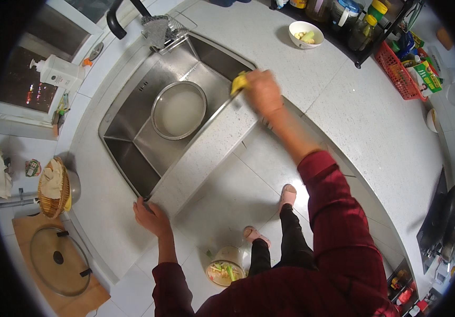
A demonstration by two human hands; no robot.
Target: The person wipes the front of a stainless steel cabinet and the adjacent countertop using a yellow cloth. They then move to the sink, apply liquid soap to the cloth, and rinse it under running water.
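Observation:
My right hand [264,92] grips a yellow cloth [240,82] at the right front corner of the stainless steel sink [160,148]; the hand is slightly blurred. At the sink's near left corner, my left hand [153,218] rests on the counter edge, a small dark thing beside its fingers; whether it holds that cannot be told. Inside the sink stands a round metal basin [179,110] of cloudy liquid. A grey mesh cloth [157,31] hangs over a wire rack at the back, beside the black faucet [116,24].
A bowl of cut vegetables [306,35] stands on the counter near a black rack of jars. Left are a wicker basket [54,188], a glass lid [59,261] and a white pump bottle [62,73]. A bin with scraps [224,273] is on the floor. A wok [452,214] sits far right.

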